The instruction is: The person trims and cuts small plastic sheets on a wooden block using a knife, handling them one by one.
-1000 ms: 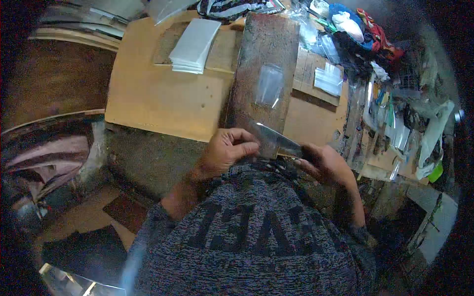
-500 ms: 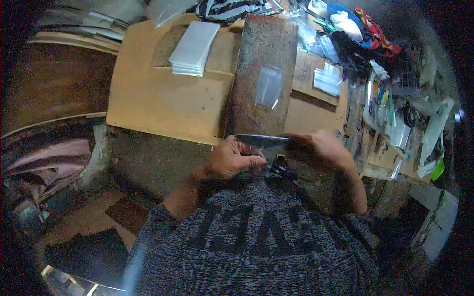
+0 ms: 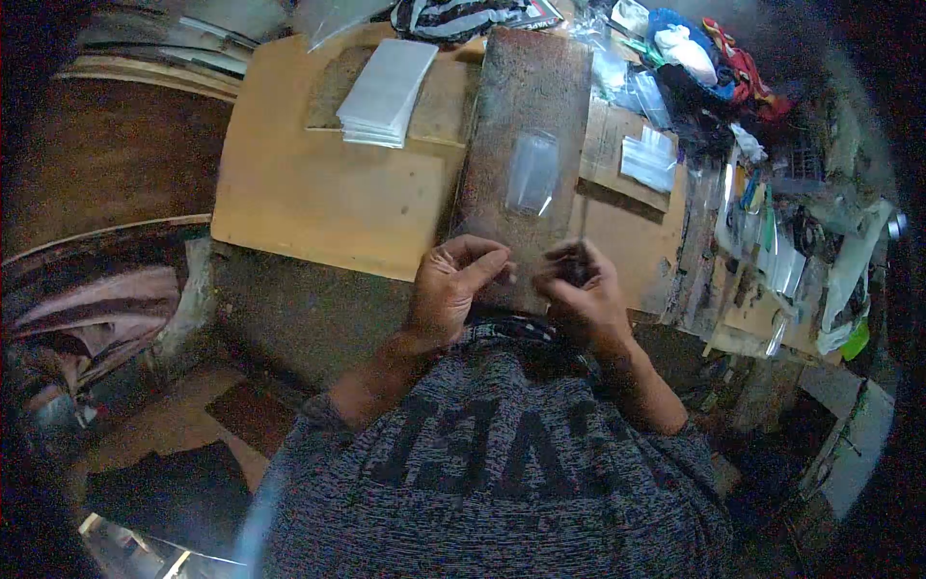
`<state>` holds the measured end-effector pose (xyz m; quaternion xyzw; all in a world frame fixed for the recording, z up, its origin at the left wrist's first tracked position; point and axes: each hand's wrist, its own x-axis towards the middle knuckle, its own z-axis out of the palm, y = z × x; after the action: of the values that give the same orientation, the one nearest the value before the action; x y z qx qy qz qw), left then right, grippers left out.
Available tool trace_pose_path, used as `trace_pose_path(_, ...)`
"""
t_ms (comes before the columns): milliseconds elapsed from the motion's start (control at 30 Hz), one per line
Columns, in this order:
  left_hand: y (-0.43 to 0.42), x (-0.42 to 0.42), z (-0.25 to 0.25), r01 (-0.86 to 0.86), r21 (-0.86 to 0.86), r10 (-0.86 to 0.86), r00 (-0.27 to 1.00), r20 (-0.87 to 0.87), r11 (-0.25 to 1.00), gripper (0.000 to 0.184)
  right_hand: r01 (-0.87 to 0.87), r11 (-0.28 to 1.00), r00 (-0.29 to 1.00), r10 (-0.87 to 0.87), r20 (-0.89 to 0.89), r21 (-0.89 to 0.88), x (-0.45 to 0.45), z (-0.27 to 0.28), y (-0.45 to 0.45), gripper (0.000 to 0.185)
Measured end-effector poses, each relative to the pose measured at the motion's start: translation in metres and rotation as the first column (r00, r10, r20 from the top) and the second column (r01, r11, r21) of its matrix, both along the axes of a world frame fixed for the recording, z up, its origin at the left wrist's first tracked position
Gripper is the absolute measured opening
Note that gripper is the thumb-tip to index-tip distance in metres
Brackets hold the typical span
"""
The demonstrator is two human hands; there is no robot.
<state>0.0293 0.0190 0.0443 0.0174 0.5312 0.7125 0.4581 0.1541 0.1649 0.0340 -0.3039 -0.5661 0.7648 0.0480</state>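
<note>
My left hand (image 3: 455, 288) is held above the near end of the dark wooden board (image 3: 531, 72), its thumb and index finger pinched together. Facing it, a short gap away, my right hand (image 3: 586, 289) has its fingers curled in toward the thumb. Whatever thin thing the fingertips hold is too clear to make out. Beyond the hands, a clear plastic piece (image 3: 533, 174) lies flat on the board. A stack of white rectangular sheets (image 3: 388, 92) rests to the left, and a smaller pile of clear plastic pieces (image 3: 648, 159) is on the right.
The yellowish tabletop (image 3: 309, 207) spreads left of the board. A black-and-white striped bag (image 3: 458, 17) sits at the back. Cloths and plastic (image 3: 690, 53) crowd the far right corner, with more loose plastic scraps (image 3: 781, 261) along the right side.
My hands have moved slightly away from my body, and my right hand has come closer to the left. The shiny clear sheet seen between them before no longer shows distinctly.
</note>
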Motion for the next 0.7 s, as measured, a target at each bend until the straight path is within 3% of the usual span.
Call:
trace_pose_path(133,-0.007,0.002,-0.001,-0.012,-0.05,0.016,0.996,0.083,0.999,0.009,0.152,0.985,0.988,-0.153,-0.003,-0.079,0.0,0.016,0.01,0.034)
trace_pose_path(333,-0.007,0.005,-0.001,-0.03,-0.063,0.038,0.992,0.12,0.998,0.008,0.15,0.977,0.989,-0.149,0.02,-0.153,-0.001,0.015,0.003,0.045)
trace_pose_path(500,-0.011,0.001,-0.001,0.021,-0.08,-0.022,1.0,-0.01,0.997,0.016,0.195,0.974,0.978,-0.185,0.093,-0.118,0.001,0.014,0.002,0.045)
trace_pose_path(633,-0.009,0.0,0.003,-0.01,-0.12,0.007,1.0,-0.025,0.993,0.015,0.243,0.958,0.97,-0.241,0.031,-0.156,0.002,0.013,0.004,0.046)
trace_pose_path(700,-0.009,-0.004,-0.001,-0.017,-0.124,0.0,0.992,-0.13,0.992,0.015,0.239,0.96,0.971,-0.238,0.025,-0.149,0.003,0.013,0.005,0.046)
